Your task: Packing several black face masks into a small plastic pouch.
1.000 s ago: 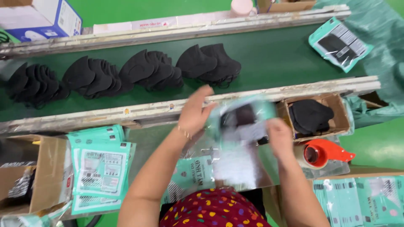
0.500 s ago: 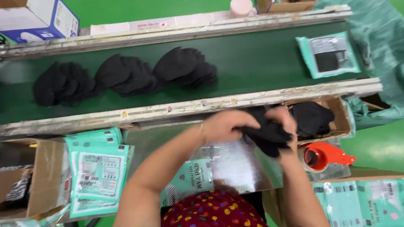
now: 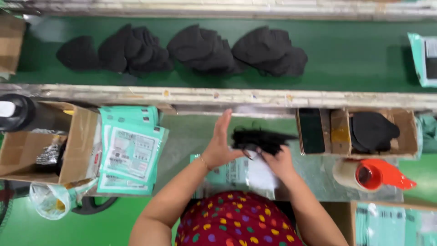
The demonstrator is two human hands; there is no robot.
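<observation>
My right hand [image 3: 278,160] grips a stack of black masks [image 3: 259,139] above the table [image 3: 191,136] — my left hand [image 3: 220,145], fingers straight and flat, presses the stack's left edge — a pouch [image 3: 236,173] lies beneath.

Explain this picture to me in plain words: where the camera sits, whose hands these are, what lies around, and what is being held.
There is no machine arm here. The single view comes from a camera worn on a person's head, looking down at their own two bare hands. The left hand is held flat and open against a bundle of black masks, while the right hand grips that bundle from below, over a teal pouch on the work table. Beyond runs a green conveyor belt carrying piles of black masks. On the left lies a stack of teal pouches beside a cardboard box. On the right a small box holds more masks, with a tape dispenser near it.
</observation>
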